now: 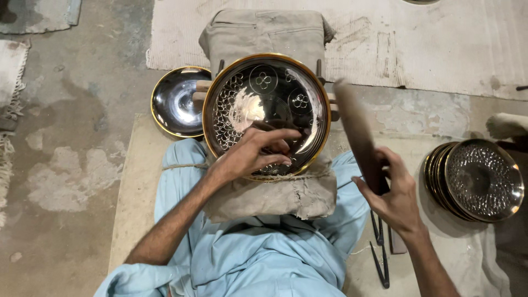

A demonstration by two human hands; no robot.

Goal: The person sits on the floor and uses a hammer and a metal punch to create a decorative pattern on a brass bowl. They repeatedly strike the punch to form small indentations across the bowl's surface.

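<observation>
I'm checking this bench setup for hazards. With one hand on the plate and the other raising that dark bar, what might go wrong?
The left hand rests on the patterned plate, so its fingers may be hit if the dark bar in the right hand comes down there. The plate sits tilted on a cloth pad; it might slip.

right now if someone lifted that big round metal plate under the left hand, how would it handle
The plate looks like rigid metal, so it would probably keep its shape. Its polished, reflective face may be slippery under bare fingers. It is propped on a cloth pad with only the left hand steadying it, so it might slide or tip once released.
</observation>
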